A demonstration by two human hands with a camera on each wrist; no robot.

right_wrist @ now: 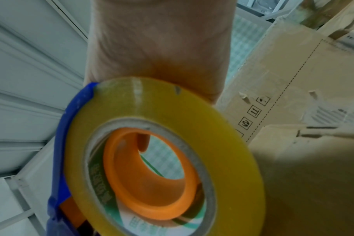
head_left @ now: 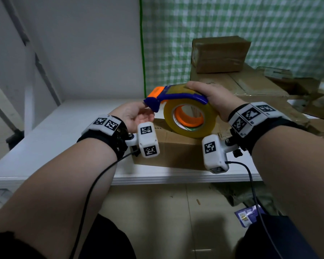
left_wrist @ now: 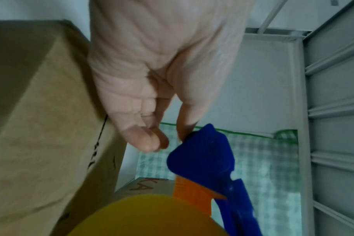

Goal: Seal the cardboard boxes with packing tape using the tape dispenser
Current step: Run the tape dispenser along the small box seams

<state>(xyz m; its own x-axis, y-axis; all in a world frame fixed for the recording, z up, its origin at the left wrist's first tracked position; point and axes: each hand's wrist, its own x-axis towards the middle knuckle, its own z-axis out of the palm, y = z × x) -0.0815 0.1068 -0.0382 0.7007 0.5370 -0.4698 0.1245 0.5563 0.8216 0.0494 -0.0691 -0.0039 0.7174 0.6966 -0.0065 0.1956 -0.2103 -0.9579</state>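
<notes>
Your right hand (head_left: pixel 211 99) is wrapped over the top of the tape dispenser (head_left: pixel 168 96), fingers curled round its blue frame with one fingertip showing through the orange core, and it holds the yellow tape roll (head_left: pixel 190 116) just above the cardboard box (head_left: pixel 168 152) on the white table (head_left: pixel 51 139). Your left hand (head_left: pixel 133 114), at nine o'clock of the roll, pinches the blue nose of the dispenser between thumb and fingertips. More cardboard boxes (head_left: pixel 220 53) are stacked at one o'clock, against the green checked cloth (head_left: pixel 251 19).
</notes>
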